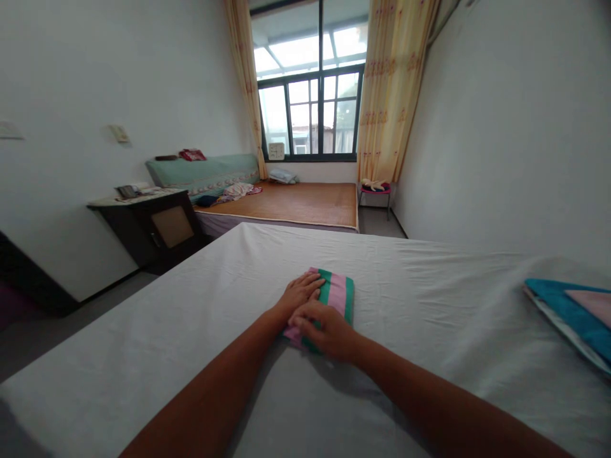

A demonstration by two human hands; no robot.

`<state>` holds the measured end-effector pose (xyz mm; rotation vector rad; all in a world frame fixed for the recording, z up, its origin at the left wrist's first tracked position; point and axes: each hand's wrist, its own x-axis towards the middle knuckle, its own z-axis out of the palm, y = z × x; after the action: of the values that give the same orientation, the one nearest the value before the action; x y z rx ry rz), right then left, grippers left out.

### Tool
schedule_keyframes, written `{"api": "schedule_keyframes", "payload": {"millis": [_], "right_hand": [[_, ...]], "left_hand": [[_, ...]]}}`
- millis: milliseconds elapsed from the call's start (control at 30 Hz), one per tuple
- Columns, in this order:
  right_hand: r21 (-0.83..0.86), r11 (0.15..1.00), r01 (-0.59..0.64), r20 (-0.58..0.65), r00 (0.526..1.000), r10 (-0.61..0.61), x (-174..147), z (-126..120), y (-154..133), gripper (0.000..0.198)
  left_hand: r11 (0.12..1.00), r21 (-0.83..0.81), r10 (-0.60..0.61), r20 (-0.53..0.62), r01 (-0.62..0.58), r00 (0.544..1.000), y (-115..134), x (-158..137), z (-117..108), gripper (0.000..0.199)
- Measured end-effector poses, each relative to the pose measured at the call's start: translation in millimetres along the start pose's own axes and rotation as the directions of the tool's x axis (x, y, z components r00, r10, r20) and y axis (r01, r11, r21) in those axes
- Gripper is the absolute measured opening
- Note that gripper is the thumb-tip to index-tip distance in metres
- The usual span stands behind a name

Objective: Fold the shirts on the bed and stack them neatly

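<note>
A small folded cloth (338, 291) with pink and green stripes lies flat on the white-sheeted surface in front of me. My left hand (300, 292) rests palm down on its left side, fingers stretched out and pointing away from me. Over the near part of the cloth, my right hand (329, 326) reaches in from the right, with its fingers loosely bent and the thumb apart from the forefinger. The two hands are close together, the right fingers beside the left wrist. Part of the cloth is hidden under both hands.
The white sheet (405, 292) covers the surface, slightly wrinkled. A blue and pink folded fabric (580, 318) lies at the right edge. Beyond stand a bed (310, 200) with a brown mat, a dark bedside cabinet (162, 226) and a pink stool (375, 189) under the window.
</note>
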<state>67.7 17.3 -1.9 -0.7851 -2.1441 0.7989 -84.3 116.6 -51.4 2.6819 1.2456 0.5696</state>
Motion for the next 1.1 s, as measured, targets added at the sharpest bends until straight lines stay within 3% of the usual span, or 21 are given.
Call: {"api": "schedule_keyframes", "payload": {"millis": [100,167,233,700,800,900,1000,1100], "right_hand": [[-0.356,0.930,-0.087,-0.149,0.988,0.036,1.3,-9.2,26.2,0.031],[-0.541,0.824,-0.169,-0.144,0.984,0.107,-0.4,-15.8,42.9,0.039],[-0.624,0.752,-0.213,-0.132,0.977,0.167,-2.3,-20.1,53.9,0.045],[-0.660,0.680,-0.320,-0.150,0.943,0.298,1.3,-51.1,96.8,0.052],[-0.676,0.658,-0.333,-0.163,0.938,0.307,-1.8,-59.9,108.8,0.051],[-0.700,0.656,-0.282,-0.129,0.954,0.272,-6.0,-65.7,120.8,0.050],[-0.724,0.660,-0.201,-0.069,0.973,0.221,-10.5,-70.6,130.9,0.047],[-0.732,0.664,-0.153,-0.035,0.981,0.188,-13.9,-75.7,136.0,0.045]], "left_hand": [[1.000,0.002,0.000,-0.037,0.000,0.999,-1.5,-1.1,1.2,0.046],[0.999,0.000,-0.052,-0.060,0.052,0.997,0.1,-1.6,0.0,0.045],[0.995,0.003,-0.095,-0.059,0.096,0.994,2.6,-1.7,-1.8,0.045],[0.983,0.078,-0.163,-0.021,0.164,0.986,10.8,-2.1,-9.3,0.046],[0.977,0.138,-0.153,-0.070,0.162,0.986,23.4,-2.3,-17.5,0.043],[0.987,0.141,0.082,-0.056,-0.073,0.995,50.5,-5.1,-24.9,0.039],[0.919,0.034,0.392,0.053,-0.394,0.919,82.9,-11.5,-26.9,0.037],[0.880,-0.041,0.475,0.098,-0.473,0.875,103.1,-17.6,-25.9,0.036]]}}
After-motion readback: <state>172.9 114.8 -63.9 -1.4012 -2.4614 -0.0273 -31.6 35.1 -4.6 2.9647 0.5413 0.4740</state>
